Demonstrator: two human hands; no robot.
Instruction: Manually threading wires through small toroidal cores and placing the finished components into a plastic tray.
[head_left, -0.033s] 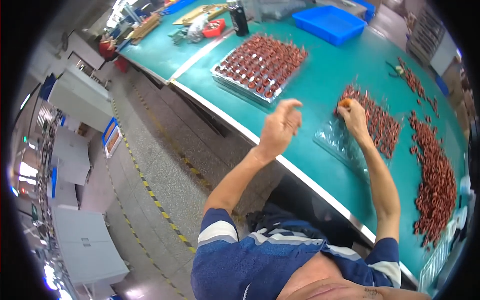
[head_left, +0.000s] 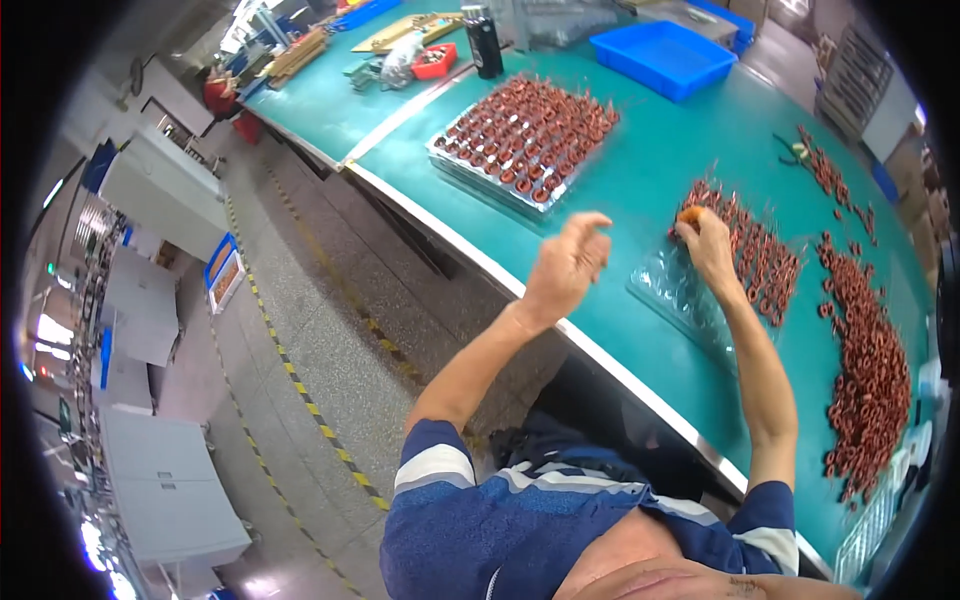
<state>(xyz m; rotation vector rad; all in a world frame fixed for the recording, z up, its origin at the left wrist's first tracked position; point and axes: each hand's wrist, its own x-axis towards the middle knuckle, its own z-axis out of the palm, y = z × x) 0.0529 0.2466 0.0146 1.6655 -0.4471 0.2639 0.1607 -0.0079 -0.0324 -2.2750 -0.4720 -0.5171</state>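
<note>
Head view. Green table (head_left: 640, 190) carrying copper-coloured coil rings. Landmark: clear plastic tray (head_left: 668, 292), near table's front edge, partly filled.

R hand (head_left: 708, 245) is at the tray's far side, fingers pinched on what appears to be one orange-brown coil ring (head_left: 690, 214), holding it over the rows of coils already seated in the tray (head_left: 762, 262). L hand (head_left: 570, 262) is raised in the air left of the tray, fingers loosely curled, nothing visible in it; not touching the table.

Right of the tray: loose heap of coil rings (head_left: 868, 355), well apart from the L hand. Beyond the tray, further back on the table: a full tray of coils (head_left: 525, 135); behind that, blue bin (head_left: 662, 58) and dark bottle (head_left: 485, 40).

Step in hand (judged): loading coils into the tray one at a time, R hand at the placing stage. Next move calls for seating the ring squarely in a free pocket w/o disturbing neighbours, then reaching right to the heap for another; the empty pockets lie on the tray's near side.
</note>
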